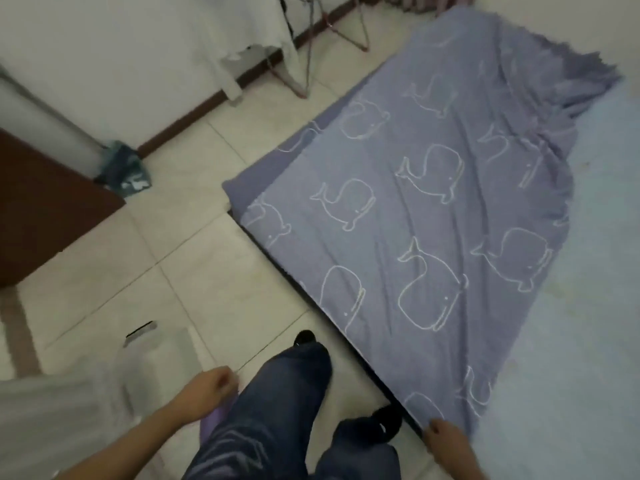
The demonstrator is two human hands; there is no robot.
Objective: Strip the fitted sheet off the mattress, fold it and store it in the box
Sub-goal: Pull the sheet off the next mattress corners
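The purple fitted sheet (pixel 426 209) with white whale outlines lies over the left half of the mattress on the floor, bunched at the far corner. The pale blue bare mattress (pixel 585 271) shows on the right. My right hand (pixel 445 436) grips the sheet's near corner at the mattress edge. At the bottom left, beside my leg, my left hand (pixel 211 384) hangs with fingers loosely curled and holds nothing. A translucent plastic box (pixel 90 386) stands on the floor at the lower left.
My legs in jeans (pixel 277 417) stand on the tiled floor (pixel 194 271) beside the mattress. A brown cabinet (pixel 45 209) is at the left, a drying rack (pixel 332 32) near the far wall, and a green bag (pixel 126 168) by a pipe.
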